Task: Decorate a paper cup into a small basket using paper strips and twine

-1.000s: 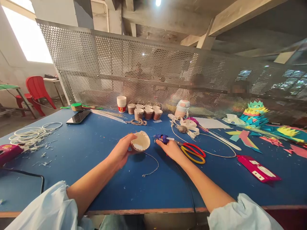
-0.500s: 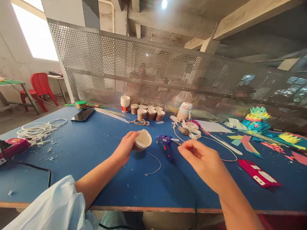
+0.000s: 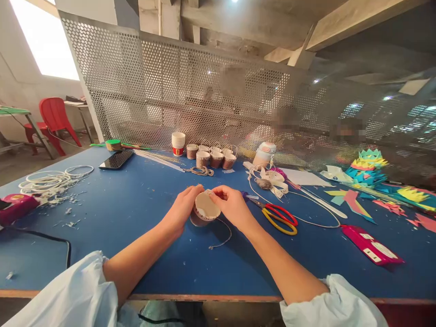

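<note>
Left hand (image 3: 184, 208): closed around the cup's (image 3: 207, 208) side.
Right hand (image 3: 232, 206): pinching its rim.
Cup: over the bench (image 3: 160, 268), mouth upward.
Loose cord (image 3: 227, 239): trails nearer the bench edge; cup looks unfinished.
Wrapped cups (image 3: 216, 160): grouped behind, seemingly done.
Plain cups (image 3: 178, 144): stacked alongside, apparently unwrapped.

A tall perforated metal screen (image 3: 170, 86) stands along the far edge of the blue table (image 3: 204, 272), whose near edge is brown. To the left, a bright window (image 3: 41, 41) lights a pale wall (image 3: 20, 91). A red chair (image 3: 56, 116) stands on the dull floor (image 3: 20, 165), between a green-topped desk (image 3: 12, 110) and the table. Behind the screen rise a pillar (image 3: 95, 11) and a pipe (image 3: 160, 18). Overhead, a lamp (image 3: 234, 1) glows near concrete beams (image 3: 354, 27); the right side is darker.
</note>
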Available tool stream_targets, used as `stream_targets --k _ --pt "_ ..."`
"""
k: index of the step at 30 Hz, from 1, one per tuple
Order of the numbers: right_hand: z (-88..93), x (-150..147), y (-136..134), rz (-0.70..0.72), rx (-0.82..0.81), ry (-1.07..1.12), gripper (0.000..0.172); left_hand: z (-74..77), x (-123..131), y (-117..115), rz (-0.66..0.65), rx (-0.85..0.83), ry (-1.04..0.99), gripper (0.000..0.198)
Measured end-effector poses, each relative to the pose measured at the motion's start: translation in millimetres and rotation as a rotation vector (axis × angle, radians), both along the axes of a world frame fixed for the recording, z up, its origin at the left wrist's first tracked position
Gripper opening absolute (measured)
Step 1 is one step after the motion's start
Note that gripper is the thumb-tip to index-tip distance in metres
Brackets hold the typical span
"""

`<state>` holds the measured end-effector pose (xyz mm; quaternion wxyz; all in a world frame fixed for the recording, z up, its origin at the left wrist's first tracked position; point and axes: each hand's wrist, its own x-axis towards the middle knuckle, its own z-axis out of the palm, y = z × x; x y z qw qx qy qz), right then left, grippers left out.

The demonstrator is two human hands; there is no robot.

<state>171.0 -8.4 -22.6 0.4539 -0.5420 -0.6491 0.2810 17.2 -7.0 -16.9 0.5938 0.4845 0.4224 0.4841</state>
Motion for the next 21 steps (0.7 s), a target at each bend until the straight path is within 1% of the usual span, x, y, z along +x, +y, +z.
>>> stream_targets --k 3,6,8,12,14,16,18,21 --pt "-2.0 -1 -2 0.016 -0.035 0.049 0.025 1.9 -7 8 0.125 0.071 -0.01 0.032" --pt "-4.7 0 0 0.021 -0.047 0.086 0.027 2.4 -15 19 0.24 0.148 -0.034 0.024" --pt "-7.2 0 0 0.026 -0.049 0.106 0.027 2.0 -20 26 0.271 0.163 -0.034 0.019" --pt "-12.5 0 2 0.032 -0.049 0.136 0.029 2.0 -24 32 0.269 0.149 0.017 0.011" --pt "-14.4 0 3 0.031 -0.044 0.149 0.029 3.6 -27 30 0.24 0.142 0.052 0.013" --pt "-15.5 0 4 0.033 -0.04 0.158 0.029 6.3 -29 26 0.18 0.138 0.089 0.017" --pt "-16.1 0 4 0.04 -0.038 0.165 0.028 8.9 -31 21 0.066 0.122 0.122 0.017" --pt "-16.7 0 5 0.057 -0.032 0.174 0.025 9.4 -32 16 -0.149 0.092 0.152 0.019"
